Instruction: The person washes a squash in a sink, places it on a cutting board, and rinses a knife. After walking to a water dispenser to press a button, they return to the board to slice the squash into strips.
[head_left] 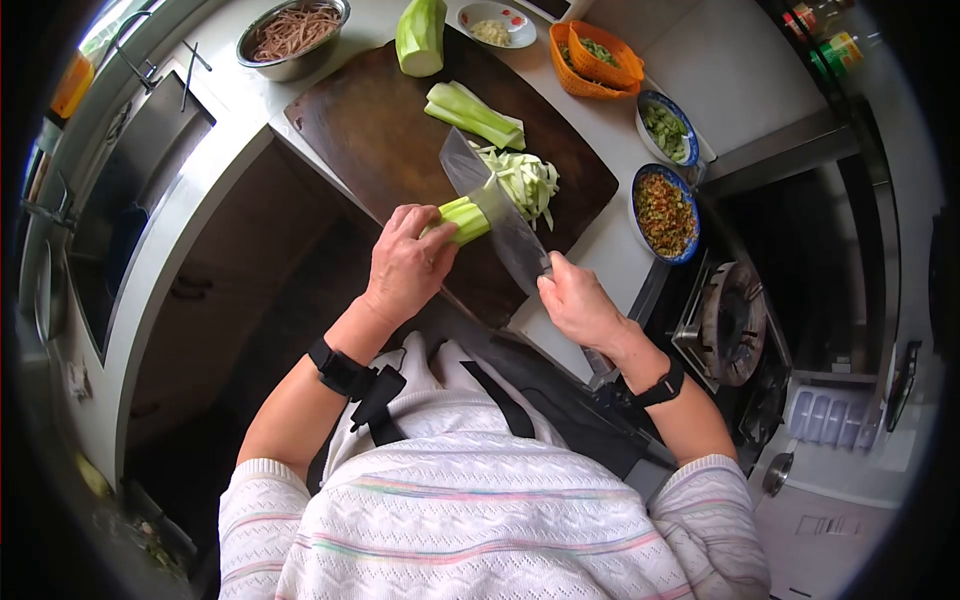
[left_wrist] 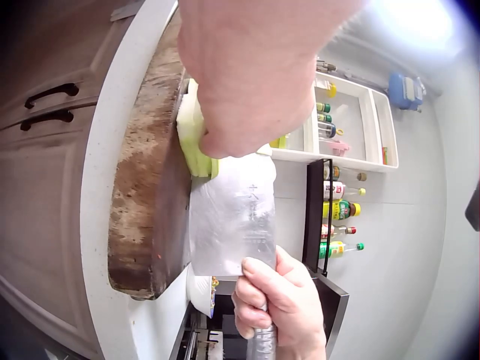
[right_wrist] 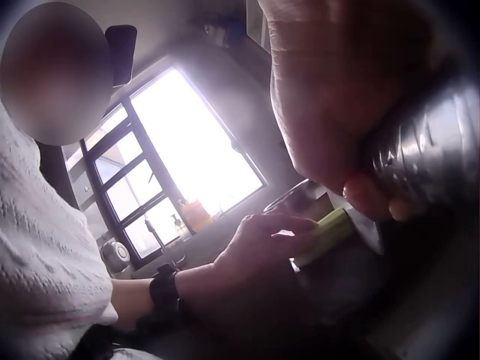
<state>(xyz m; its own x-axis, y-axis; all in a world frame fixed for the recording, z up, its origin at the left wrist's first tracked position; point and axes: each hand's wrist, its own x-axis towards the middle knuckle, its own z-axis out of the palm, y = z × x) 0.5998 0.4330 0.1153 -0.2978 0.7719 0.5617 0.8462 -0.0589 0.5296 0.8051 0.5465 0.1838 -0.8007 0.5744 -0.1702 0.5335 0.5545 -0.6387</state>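
My left hand point(head_left: 408, 255) holds a stack of pale green gourd slices point(head_left: 465, 220) near the front edge of a dark wooden cutting board point(head_left: 370, 120). My right hand point(head_left: 583, 303) grips the handle of a broad cleaver point(head_left: 512, 240), whose blade stands at the cut end of the stack. Beyond the blade lies a heap of pale shreds point(head_left: 532, 187). Farther back on the board are more long slices point(head_left: 475, 115) and a large gourd piece point(head_left: 420, 40). In the left wrist view, the cleaver's flat face point(left_wrist: 232, 225) is close beside the left fingers.
A metal bowl of meat strips point(head_left: 293, 35) stands at the back left. Behind the board are a dish of minced white bits point(head_left: 495, 27) and an orange basket point(head_left: 595, 60). Two blue-rimmed bowls, one with chopped greens point(head_left: 665, 133), sit right, near a gas burner point(head_left: 735, 325).
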